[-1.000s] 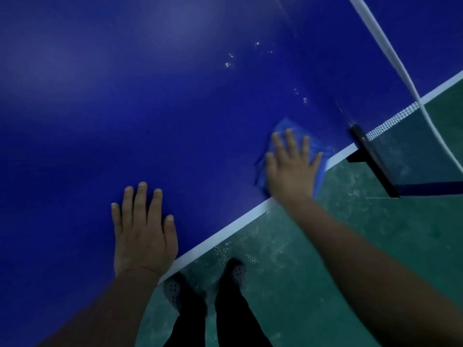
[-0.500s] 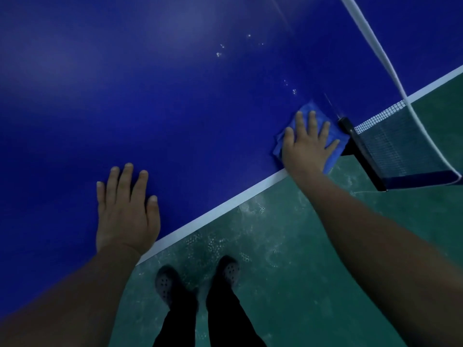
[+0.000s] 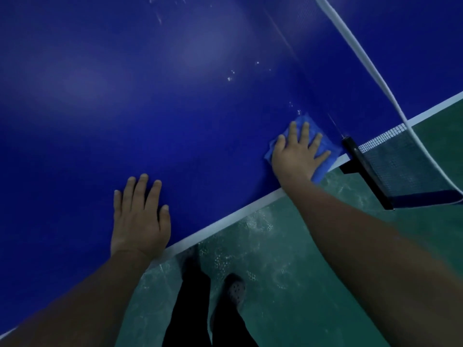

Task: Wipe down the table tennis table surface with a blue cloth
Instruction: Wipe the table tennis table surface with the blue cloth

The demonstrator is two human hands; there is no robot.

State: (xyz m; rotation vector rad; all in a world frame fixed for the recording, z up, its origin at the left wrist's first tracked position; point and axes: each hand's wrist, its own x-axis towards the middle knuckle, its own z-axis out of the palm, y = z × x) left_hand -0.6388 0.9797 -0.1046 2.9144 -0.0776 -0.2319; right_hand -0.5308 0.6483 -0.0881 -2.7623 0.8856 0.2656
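Note:
The dark blue table tennis table [image 3: 175, 108] fills the upper left, with a white line along its near edge. A folded blue cloth [image 3: 327, 144] lies flat on the table's near edge, close to the net post. My right hand [image 3: 298, 154] presses flat on the cloth with fingers spread. My left hand [image 3: 139, 216] rests flat on the bare table near the edge, fingers straight. A few small water drops [image 3: 229, 77] glint on the surface beyond the cloth.
The black net post [image 3: 363, 169] clamps the table edge just right of the cloth, and the net [image 3: 400, 166] with its white top band runs up and away. Below the edge lies green floor [image 3: 288, 271] with my legs and shoes.
My right hand and the cloth stay by the net post after sliding toward it from one second ago. The view has shifted, and my left hand stays flat on the table.

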